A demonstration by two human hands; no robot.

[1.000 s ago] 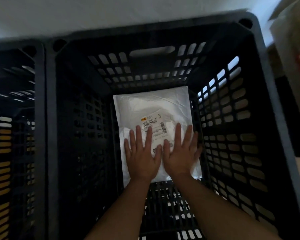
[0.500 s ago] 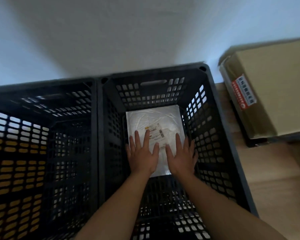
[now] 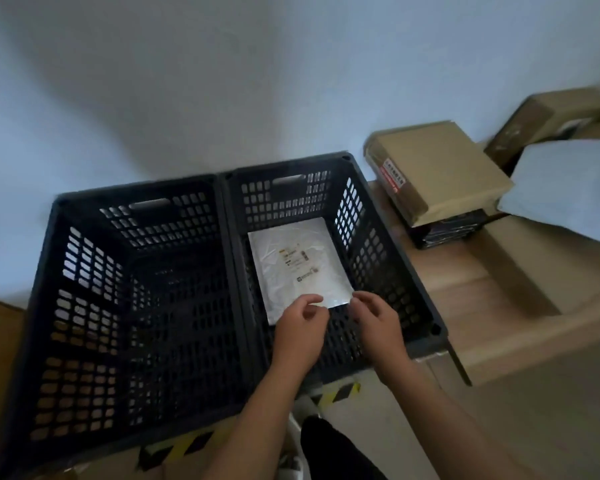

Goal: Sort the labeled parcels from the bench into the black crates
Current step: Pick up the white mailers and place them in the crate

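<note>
Above the near edge of the right crate (image 3: 388,216), your left hand (image 3: 300,329) and right hand (image 3: 378,322) hover with fingers loosely curled, holding nothing; they seem clear of the parcel (image 3: 297,266), though the view blurs there. It lies flat on the crate floor, label up. The left crate (image 3: 49,306) touches it. Beyond, on the bench (image 3: 482,296), a brown box (image 3: 437,166) waits.
</note>
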